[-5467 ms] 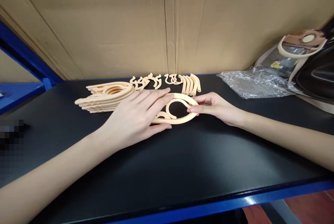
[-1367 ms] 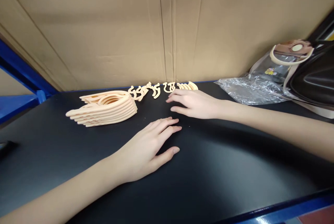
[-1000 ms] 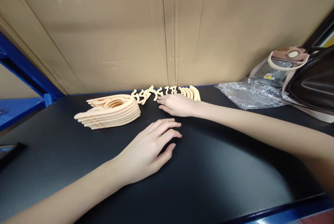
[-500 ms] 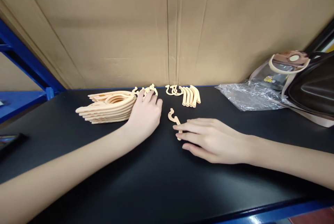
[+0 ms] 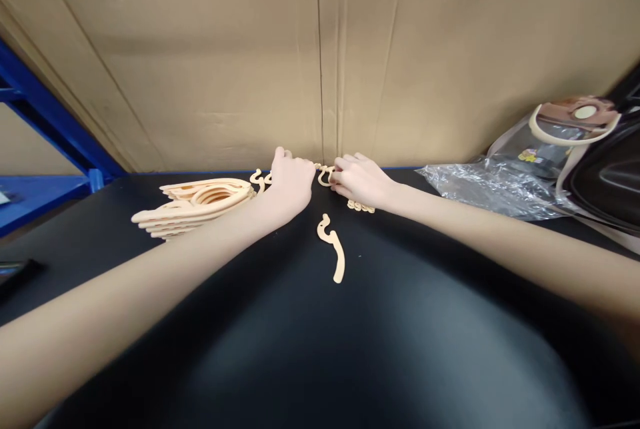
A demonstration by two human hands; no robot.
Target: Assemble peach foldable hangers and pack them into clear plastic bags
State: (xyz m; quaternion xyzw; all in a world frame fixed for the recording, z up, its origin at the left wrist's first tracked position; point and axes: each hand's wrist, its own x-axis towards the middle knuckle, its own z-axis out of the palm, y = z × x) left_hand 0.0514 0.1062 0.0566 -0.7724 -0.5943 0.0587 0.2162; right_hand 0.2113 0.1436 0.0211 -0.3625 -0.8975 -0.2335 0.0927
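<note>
At the back of the black table, my left hand (image 5: 294, 182) is closed over the row of small cream plastic hooks (image 5: 258, 179). What it holds, if anything, is hidden. My right hand (image 5: 363, 179) bends its fingers down beside a cream plastic hook (image 5: 324, 176), the fingertips touching or very near it; their grip is not clear. Under its palm the ends of several curved cream arm pieces (image 5: 361, 206) show. A hook joined to a curved arm (image 5: 334, 248) lies alone on the table in front of both hands.
A stack of cream plastic hangers (image 5: 195, 206) lies left, partly behind my left forearm. At the right are a crinkled clear plastic bag (image 5: 480, 186), a clear bottle with a brown lid (image 5: 575, 122) and a black bag (image 5: 607, 162). Cardboard (image 5: 225, 69) walls the back.
My right hand has left the hook-and-arm piece and moved to the back among the loose parts. My left hand has shifted slightly back and right, its fingers now curled.
</note>
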